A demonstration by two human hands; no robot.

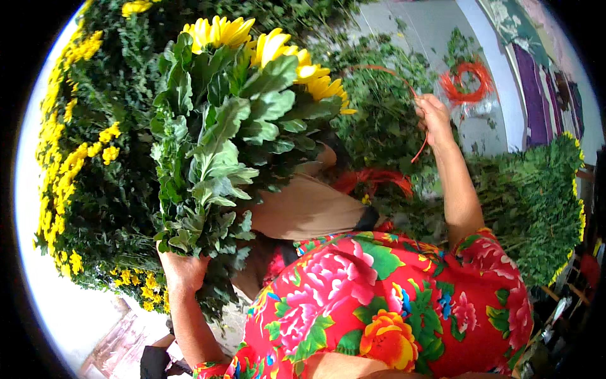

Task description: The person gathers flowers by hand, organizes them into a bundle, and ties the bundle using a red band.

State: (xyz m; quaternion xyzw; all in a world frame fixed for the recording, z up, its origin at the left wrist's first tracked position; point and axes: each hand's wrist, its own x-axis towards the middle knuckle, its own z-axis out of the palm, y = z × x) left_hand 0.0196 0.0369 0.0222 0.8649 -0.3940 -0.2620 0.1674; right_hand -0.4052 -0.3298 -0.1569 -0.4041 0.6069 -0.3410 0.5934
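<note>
My left hand [183,270] is closed around the stems of a bunch of yellow chrysanthemums [218,142], held with the blooms pointing up and away from me. Broad green leaves cover much of the stems and hide some of my fingers. Off to the right, my right hand [432,117] pinches a thin orange-red tie strand [391,72]. One end of the strand arcs left over the loose greenery, and the other hangs below my fist. The strand and the bunch are apart.
A coil of orange-red strands [467,83] lies on the floor at the far right. More red strands [372,181] lie near my knee. Stacked yellow chrysanthemums [95,189] line the left side. Another pile of flower stems [530,202] stands at the right. Leaf scraps [385,120] litter the floor.
</note>
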